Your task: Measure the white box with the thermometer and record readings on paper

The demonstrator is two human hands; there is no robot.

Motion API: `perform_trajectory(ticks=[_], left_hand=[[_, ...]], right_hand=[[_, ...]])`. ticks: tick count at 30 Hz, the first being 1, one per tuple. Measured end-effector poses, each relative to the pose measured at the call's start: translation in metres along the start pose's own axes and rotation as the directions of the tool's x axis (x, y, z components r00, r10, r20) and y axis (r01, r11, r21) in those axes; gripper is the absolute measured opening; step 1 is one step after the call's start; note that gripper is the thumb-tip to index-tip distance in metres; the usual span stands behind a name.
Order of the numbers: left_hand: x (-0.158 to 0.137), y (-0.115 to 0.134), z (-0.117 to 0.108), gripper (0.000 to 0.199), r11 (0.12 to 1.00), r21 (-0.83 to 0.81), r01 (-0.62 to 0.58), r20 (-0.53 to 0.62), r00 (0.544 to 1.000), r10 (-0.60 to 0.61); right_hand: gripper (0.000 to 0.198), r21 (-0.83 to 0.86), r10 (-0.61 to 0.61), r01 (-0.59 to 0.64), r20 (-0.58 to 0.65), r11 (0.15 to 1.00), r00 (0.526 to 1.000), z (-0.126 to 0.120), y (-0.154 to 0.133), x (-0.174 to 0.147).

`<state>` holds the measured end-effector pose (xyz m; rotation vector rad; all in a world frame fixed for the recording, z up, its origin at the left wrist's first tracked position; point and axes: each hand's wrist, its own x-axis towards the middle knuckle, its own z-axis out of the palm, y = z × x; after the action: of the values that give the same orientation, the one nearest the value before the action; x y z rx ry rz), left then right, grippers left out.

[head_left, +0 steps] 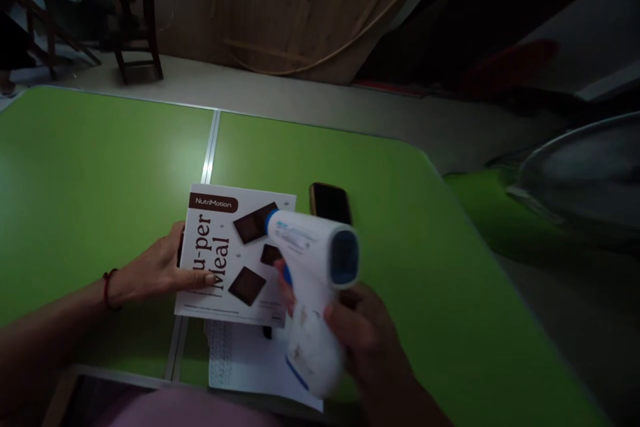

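Observation:
My left hand (167, 263), with a red cord at the wrist, grips the left side of a white NutriMotion box (210, 303), thumb across its front. Brown squares and large lettering mark that face. Wrapped round the handle of a white and blue infrared thermometer gun (313, 250) is my right hand (355, 327). The gun's blue-ringed nose points at the box and covers part of it; its dark screen faces me. Below the box lies a printed paper sheet (245, 367), partly hidden by the gun and the box.
A dark phone-like device (330, 202) lies on the green table (110, 167) just beyond the thermometer. A metal strip (210, 147) runs across the tabletop. Past the far edge stand a wooden chair (135, 33) and a wooden panel (300, 7).

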<state>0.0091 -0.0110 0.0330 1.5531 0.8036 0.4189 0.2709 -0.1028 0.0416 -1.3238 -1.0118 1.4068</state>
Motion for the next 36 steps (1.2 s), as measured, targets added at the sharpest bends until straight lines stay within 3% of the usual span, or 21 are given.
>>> perform_trajectory(ticks=[4,9,18,27,32,36], left_hand=[[-0.001,-0.001,-0.001,0.048,0.995,0.103,-0.007,-0.038,0.999,0.011],[-0.001,0.001,-0.001,0.049,0.995,0.101,0.012,-0.035,0.999,-0.009],[0.000,-0.001,-0.001,0.054,0.996,0.079,0.033,-0.026,0.999,-0.032],[0.000,-0.001,-0.002,0.055,0.996,0.086,0.026,-0.019,1.000,-0.024],[0.000,-0.001,-0.002,0.052,0.997,0.076,0.017,-0.007,1.000,-0.016],[0.000,0.000,-0.002,0.054,0.995,0.099,0.030,-0.011,1.000,-0.029]], right_hand=[[0.037,0.034,0.040,-0.045,0.128,0.998,0.991,0.017,0.004,0.004],[0.033,0.017,0.051,-0.053,0.081,0.998,0.995,0.017,0.007,0.004],[0.035,-0.112,0.058,-0.046,0.106,0.993,0.993,0.019,0.000,0.003],[0.025,-0.039,0.052,-0.049,0.065,0.998,0.997,0.022,-0.004,0.003],[0.025,-0.024,0.057,-0.055,0.103,0.998,0.993,0.022,-0.004,0.004],[0.023,-0.042,0.055,-0.054,0.035,0.998,0.998,0.024,-0.002,0.003]])
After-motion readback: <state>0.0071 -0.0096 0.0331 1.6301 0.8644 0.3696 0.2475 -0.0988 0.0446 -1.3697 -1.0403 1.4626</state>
